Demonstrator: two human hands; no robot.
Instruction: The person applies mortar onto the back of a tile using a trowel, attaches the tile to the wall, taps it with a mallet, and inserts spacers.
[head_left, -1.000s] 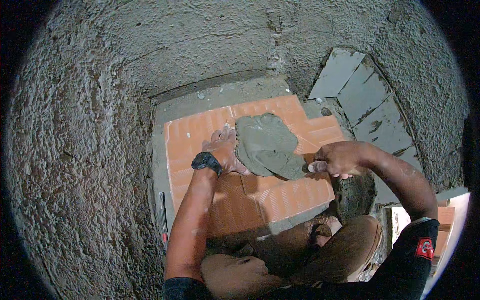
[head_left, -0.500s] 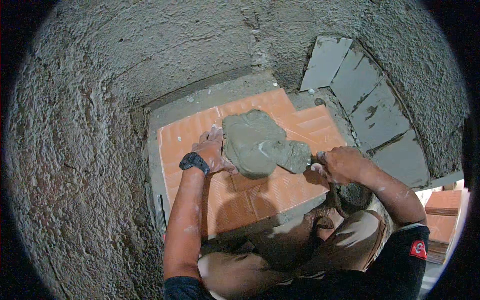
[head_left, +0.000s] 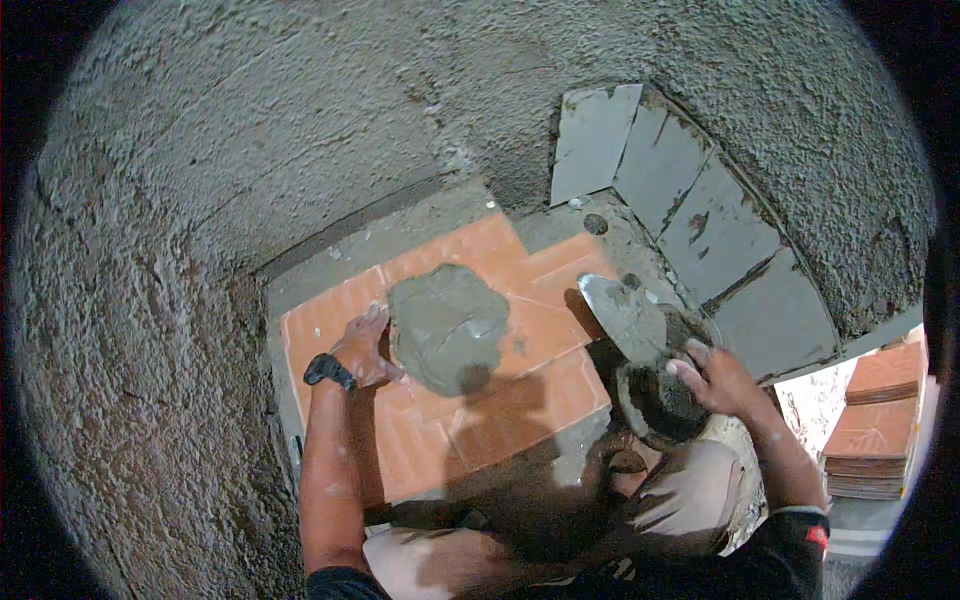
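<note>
At frame centre, ridged orange rectangular tiles (head_left: 555, 392) under rounded grey mortar (head_left: 447, 325), left hand (head_left: 362, 350) spread alongside, right hand (head_left: 722, 380) gripping a grey metal trowel (head_left: 624, 315), rough grey walls (head_left: 250, 150) upper left.

A: Mortar patch (head_left: 447, 330): surface?
B: Wet-looking, grey, mostly smooth, faint sheen.
A: Orange tiles (head_left: 570, 385) under the patch?
B: Matt, finely ribbed; fired clay by look.
A: Trowel (head_left: 625, 312), right of the patch?
B: Metal blade, glossy tip, grey smears.
A: Wall (head_left: 280, 120) beyond the patch?
B: Rough, pitted, matt, cement-like.
</note>
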